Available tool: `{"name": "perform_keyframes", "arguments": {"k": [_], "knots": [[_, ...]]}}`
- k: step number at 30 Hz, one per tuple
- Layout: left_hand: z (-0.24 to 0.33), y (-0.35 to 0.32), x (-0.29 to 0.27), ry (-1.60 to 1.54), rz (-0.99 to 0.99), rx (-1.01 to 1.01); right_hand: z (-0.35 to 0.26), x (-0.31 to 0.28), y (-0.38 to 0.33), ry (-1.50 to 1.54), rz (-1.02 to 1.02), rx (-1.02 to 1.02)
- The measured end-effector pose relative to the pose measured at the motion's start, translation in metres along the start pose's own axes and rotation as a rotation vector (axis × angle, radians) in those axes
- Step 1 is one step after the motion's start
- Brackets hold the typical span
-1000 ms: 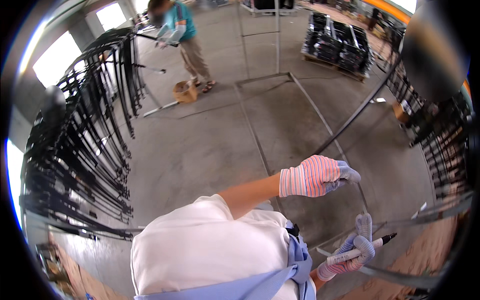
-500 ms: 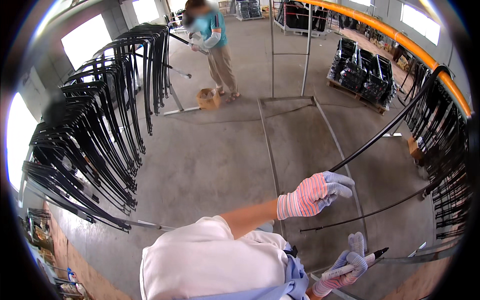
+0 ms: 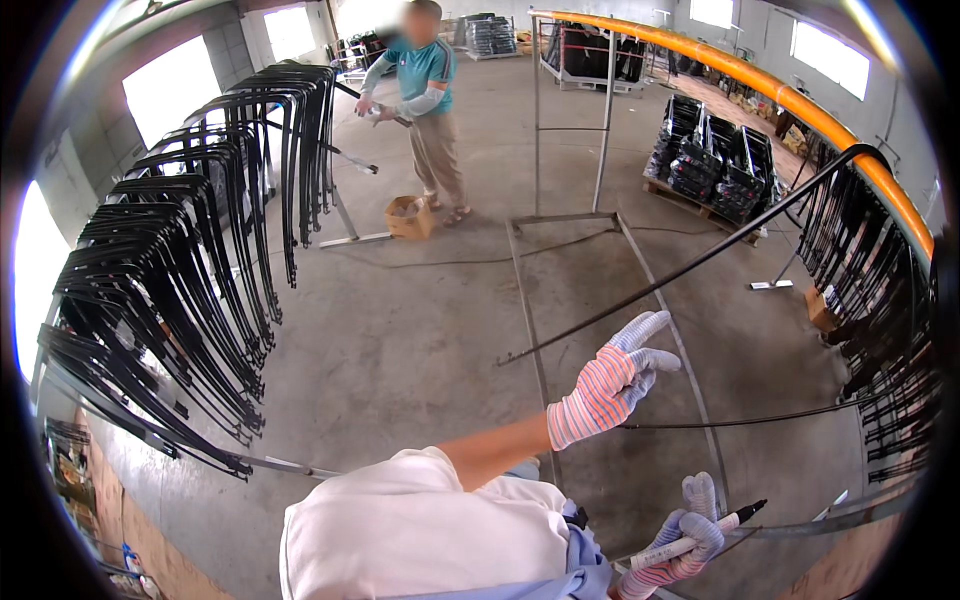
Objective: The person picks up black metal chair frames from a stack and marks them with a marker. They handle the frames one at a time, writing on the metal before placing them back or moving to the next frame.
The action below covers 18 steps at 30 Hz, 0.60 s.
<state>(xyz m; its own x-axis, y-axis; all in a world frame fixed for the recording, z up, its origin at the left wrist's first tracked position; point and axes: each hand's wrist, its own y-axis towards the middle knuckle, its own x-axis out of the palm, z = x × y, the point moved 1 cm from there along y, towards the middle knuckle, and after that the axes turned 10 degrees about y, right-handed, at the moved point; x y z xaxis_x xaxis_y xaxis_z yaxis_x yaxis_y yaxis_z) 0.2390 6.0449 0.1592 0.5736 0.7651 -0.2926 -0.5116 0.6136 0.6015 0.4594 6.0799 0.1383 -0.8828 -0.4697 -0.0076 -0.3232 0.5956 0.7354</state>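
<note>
The left hand [image 3: 610, 385], gloved, has its fingers spread apart with nothing between them. The right hand [image 3: 692, 540], also gloved, lower and to its right, is curled around a marker [image 3: 662, 553], whose black end points up and away to the right. The two hands are well apart.

Just beyond the left fingers, a long bar [image 3: 740, 234] slants from the orange rail [image 3: 770, 85], far right, down to a free tip ahead of the hand; whether glove and bar touch I cannot tell. A second bar [image 3: 760, 421] crosses between the hands' levels, its near end by the left wrist.

Beneath both hands lies grey concrete floor [image 3: 420, 330]. A thin steel floor frame [image 3: 550, 219] runs forward from under them, its far edge joining upright posts [image 3: 605, 120]. To the left hand's left, a broad stretch of floor reaches to a rack of black bars [image 3: 180, 230]; to the right, hanging bars [image 3: 870, 260] edge the narrower side. Farther ahead stand a co-worker [image 3: 430, 80], a carton [image 3: 410, 222] and a loaded pallet [image 3: 700, 207], with bright windows [image 3: 170, 85] in the left wall.
</note>
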Motion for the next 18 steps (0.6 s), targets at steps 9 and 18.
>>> {"name": "perform_keyframes", "arguments": {"k": [9,18], "knots": [[-0.008,0.000,0.007,0.073,0.006,0.036,0.014,-0.001,-0.009,0.133,0.031,-0.018],[-0.009,-0.005,0.000,-0.128,-0.050,-0.124,0.000,0.014,-0.011,0.230,0.087,0.044]]}}
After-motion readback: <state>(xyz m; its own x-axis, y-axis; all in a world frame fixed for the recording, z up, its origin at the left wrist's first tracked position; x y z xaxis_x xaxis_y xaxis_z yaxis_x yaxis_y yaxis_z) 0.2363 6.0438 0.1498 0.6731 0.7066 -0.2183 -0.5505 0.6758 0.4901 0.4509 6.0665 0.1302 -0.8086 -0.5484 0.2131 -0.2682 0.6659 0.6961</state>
